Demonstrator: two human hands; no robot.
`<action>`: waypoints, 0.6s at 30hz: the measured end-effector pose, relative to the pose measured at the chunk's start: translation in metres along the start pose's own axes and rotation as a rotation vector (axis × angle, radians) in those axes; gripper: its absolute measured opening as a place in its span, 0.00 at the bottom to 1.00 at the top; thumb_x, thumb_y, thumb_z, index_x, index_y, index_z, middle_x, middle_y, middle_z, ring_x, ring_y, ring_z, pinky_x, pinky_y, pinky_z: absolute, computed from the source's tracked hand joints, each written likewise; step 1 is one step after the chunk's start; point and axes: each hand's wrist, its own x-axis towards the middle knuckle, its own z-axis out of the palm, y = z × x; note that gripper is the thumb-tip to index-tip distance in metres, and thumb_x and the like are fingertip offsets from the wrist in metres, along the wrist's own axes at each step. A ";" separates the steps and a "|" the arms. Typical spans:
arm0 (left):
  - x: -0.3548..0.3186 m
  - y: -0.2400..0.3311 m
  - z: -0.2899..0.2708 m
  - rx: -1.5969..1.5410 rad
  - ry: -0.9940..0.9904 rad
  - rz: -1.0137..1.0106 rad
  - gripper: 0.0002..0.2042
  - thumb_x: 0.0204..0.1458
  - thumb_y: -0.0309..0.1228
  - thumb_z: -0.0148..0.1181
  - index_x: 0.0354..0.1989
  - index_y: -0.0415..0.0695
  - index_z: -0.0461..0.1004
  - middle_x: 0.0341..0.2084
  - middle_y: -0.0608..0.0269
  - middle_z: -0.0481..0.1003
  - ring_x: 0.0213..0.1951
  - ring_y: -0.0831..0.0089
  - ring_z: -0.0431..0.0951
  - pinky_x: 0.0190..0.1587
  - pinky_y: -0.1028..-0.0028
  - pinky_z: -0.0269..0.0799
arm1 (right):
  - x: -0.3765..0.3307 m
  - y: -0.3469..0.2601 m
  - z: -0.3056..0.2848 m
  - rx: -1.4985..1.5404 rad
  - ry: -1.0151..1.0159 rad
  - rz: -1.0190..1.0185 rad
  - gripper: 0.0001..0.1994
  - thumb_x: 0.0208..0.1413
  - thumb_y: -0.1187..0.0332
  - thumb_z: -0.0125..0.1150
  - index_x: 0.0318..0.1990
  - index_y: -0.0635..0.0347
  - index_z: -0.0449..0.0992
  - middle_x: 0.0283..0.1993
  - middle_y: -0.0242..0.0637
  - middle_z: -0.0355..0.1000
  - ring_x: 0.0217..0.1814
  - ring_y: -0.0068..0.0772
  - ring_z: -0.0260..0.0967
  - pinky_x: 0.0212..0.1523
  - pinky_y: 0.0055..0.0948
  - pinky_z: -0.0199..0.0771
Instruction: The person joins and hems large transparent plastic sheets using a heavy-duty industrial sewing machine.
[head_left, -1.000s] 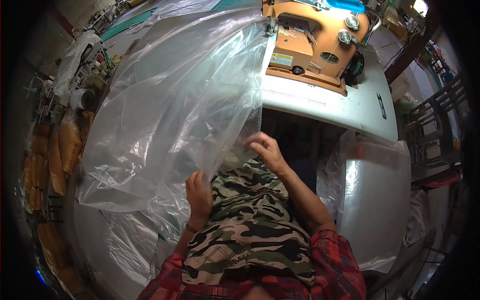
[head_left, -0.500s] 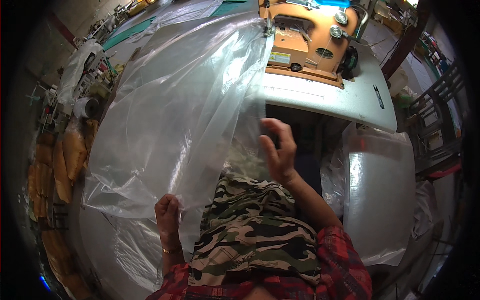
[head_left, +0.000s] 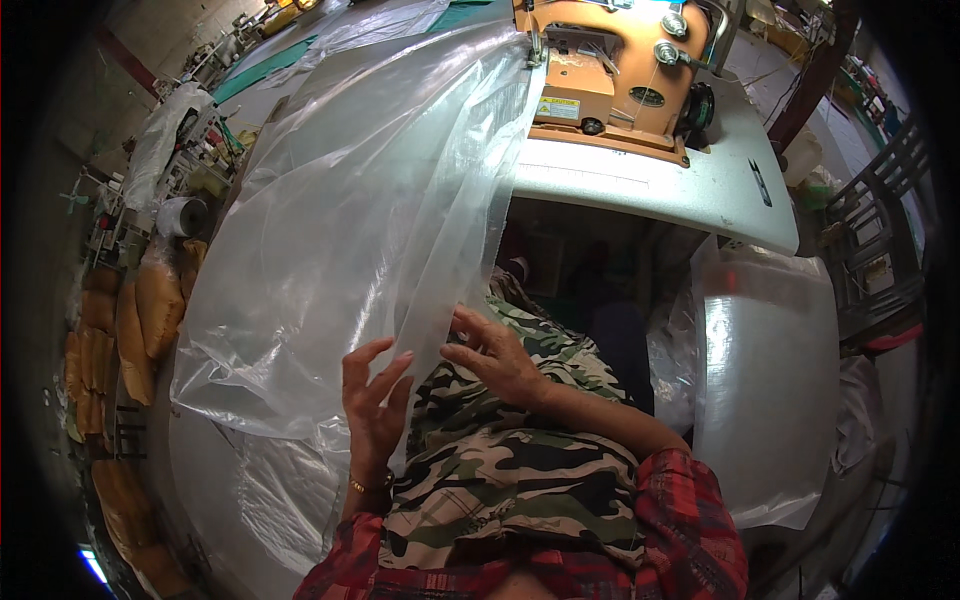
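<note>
A large clear plastic sheet [head_left: 300, 250] drapes over the left part of the sewing table and hangs down toward my lap. Its upper right edge runs up to the needle area of an orange-brown sewing machine [head_left: 640, 85]. My left hand [head_left: 374, 410] is open against the lower part of the sheet, with fingers spread and bent. My right hand [head_left: 500, 362] is at the sheet's hanging right edge. Its fingers are curled and its thumb stands apart from them, the fingertips touching or very near the plastic.
The pale sewing table [head_left: 600, 190] carries small black thread snips [head_left: 760, 183] on its right side. A stack of clear plastic sheets [head_left: 768, 390] stands to my right. Brown bundles [head_left: 155, 310] and a white roll [head_left: 182, 216] lie at the left. Farther right is a dark chair [head_left: 880, 230].
My right hand has moved left and down to the sheet's edge. The left hand has opened from a closed grip on the plastic and risen slightly. The sheet's right edge has shifted left.
</note>
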 end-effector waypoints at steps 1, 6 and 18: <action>0.008 0.003 0.006 -0.001 0.000 -0.003 0.15 0.47 0.21 0.65 0.45 0.43 0.80 0.47 0.54 0.75 0.46 0.57 0.76 0.49 0.64 0.73 | -0.002 0.004 0.001 0.000 -0.002 0.003 0.31 0.61 0.63 0.62 0.69 0.61 0.60 0.60 0.46 0.72 0.32 0.26 0.71 0.32 0.27 0.73; 0.034 0.017 0.024 -0.226 -0.128 -0.001 0.13 0.47 0.22 0.65 0.43 0.40 0.79 0.44 0.55 0.77 0.45 0.56 0.77 0.47 0.64 0.73 | 0.008 0.036 -0.005 0.584 0.016 0.242 0.38 0.62 0.63 0.62 0.71 0.60 0.44 0.62 0.41 0.63 0.29 0.18 0.70 0.25 0.16 0.69; 0.048 0.033 0.039 -0.394 -0.171 -0.046 0.09 0.50 0.23 0.66 0.40 0.39 0.80 0.38 0.55 0.78 0.41 0.60 0.79 0.45 0.67 0.74 | 0.058 0.031 -0.061 0.600 0.093 -0.093 0.26 0.63 0.65 0.57 0.66 0.64 0.61 0.52 0.34 0.73 0.30 0.15 0.63 0.31 0.17 0.66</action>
